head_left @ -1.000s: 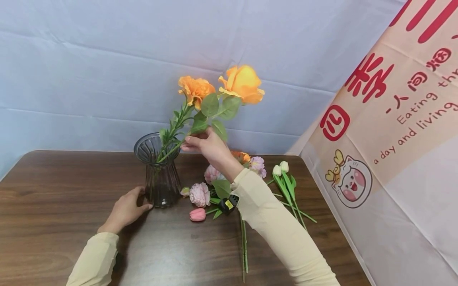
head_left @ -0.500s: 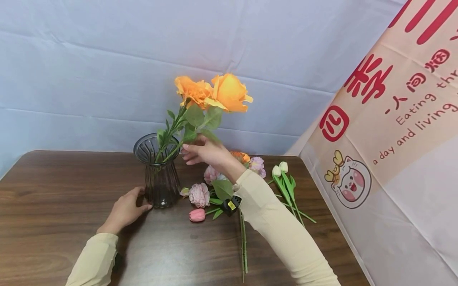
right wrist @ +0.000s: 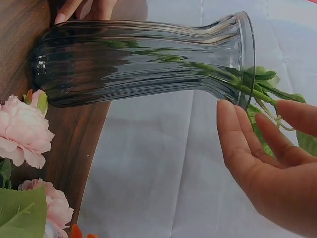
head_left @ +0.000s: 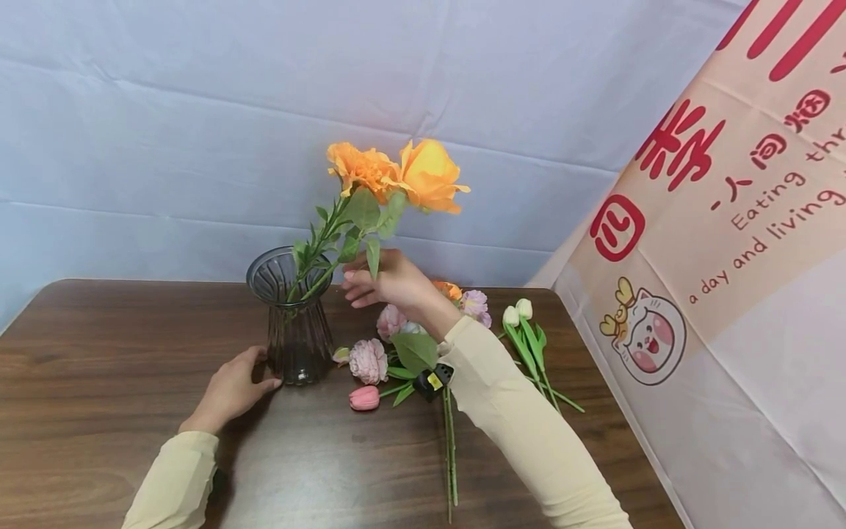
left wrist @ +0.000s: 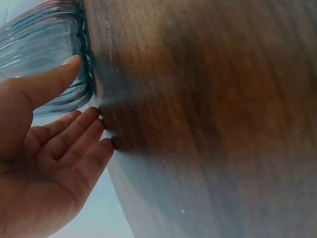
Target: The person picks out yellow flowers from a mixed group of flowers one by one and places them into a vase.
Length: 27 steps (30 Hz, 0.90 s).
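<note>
Head view first: one ribbed glass vase [head_left: 300,342] upright on the wooden table [head_left: 99,353], two orange flowers [head_left: 432,176] leaning right out of its mouth. Right hand [head_left: 390,283] just beside the rim, fingers loose and gripping nothing; leaf contact can't be told. Left hand [head_left: 231,389] down at the base, relaxed, not clasped round it. On the tabletop to the right, two white tulips [head_left: 524,308], one pink tulip [head_left: 364,398], two pink blooms [head_left: 369,361], one purple bloom [head_left: 474,305]. Over to the left wrist: one thumb along the glass, fingertips by the table. Right wrist: stems through the rim, fingers spread near them, two pink blooms below.
</note>
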Available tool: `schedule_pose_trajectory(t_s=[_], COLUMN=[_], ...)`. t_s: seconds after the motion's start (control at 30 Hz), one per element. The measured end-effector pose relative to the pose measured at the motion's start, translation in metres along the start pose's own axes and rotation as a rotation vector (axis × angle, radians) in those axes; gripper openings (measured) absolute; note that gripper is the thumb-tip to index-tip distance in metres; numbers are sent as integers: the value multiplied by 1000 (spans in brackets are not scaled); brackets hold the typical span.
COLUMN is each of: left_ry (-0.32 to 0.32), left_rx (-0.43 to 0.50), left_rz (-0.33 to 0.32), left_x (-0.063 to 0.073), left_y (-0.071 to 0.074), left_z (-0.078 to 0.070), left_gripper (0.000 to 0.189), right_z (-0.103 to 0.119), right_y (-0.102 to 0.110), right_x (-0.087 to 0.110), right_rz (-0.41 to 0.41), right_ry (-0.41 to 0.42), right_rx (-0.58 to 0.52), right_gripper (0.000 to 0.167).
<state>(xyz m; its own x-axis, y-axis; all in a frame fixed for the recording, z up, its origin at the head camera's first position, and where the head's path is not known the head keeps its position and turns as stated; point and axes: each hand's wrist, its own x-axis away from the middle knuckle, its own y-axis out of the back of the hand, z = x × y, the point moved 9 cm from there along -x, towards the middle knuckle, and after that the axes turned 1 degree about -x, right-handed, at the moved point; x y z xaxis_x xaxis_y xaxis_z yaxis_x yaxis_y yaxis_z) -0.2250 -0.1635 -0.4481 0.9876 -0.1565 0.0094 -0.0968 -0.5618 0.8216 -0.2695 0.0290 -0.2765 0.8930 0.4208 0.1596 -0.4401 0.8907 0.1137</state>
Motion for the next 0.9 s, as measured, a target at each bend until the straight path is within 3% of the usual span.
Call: schedule_pose_trajectory(t_s=[0.5, 0.9], left_ry=[-4, 12], left_rx=[1, 5], left_rz=[-3, 6], left_x=[1, 0], left_y=[3, 0], left_z=[-3, 0], left_gripper=[53, 55], right_z=[-1, -19], right_y=[21, 48], right_x=[12, 26], right_rz=[-81, -161], right_ry=[18, -57], right_rx=[58, 34], right_gripper=[24, 30])
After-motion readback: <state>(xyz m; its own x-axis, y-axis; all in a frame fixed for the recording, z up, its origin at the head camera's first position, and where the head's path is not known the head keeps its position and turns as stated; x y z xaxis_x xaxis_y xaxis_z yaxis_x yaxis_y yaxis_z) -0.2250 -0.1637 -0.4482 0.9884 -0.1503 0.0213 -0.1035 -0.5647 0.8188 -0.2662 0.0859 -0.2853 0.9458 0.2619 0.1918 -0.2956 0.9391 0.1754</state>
